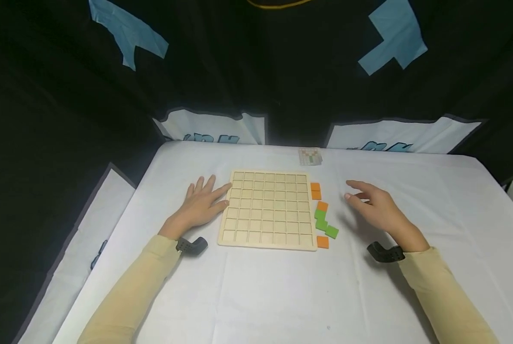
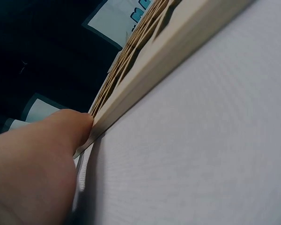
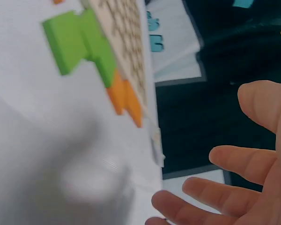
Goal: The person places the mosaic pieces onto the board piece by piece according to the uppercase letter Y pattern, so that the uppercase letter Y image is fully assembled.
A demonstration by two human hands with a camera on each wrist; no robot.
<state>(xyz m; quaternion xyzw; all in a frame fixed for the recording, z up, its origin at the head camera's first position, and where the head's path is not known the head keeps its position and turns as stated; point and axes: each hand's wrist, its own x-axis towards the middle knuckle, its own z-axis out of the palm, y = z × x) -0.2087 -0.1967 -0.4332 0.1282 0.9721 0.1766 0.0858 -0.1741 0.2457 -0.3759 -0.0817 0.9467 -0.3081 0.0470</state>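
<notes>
A square wooden grid board (image 1: 265, 241) lies flat on the white table, its cells bare. My left hand (image 1: 200, 205) is spread on the cloth at the board's left side, thumb and index fingertips at the frame. In the left wrist view the thumb (image 2: 65, 131) meets the board's edge (image 2: 145, 79). To the right, my right hand (image 1: 374, 208) hovers above the cloth with relaxed, slightly bent fingers and nothing in them. Between it and the board lie several orange tiles (image 1: 322, 242) and green tiles (image 1: 332, 232), close along the board's right edge.
Behind the board lies a small printed pattern card (image 1: 310, 156) in a clear sleeve. White cloth covers the table (image 1: 273, 296). A black curtain (image 1: 256, 71) with pieces of blue tape hangs at the back. Both wrists wear black camera bands.
</notes>
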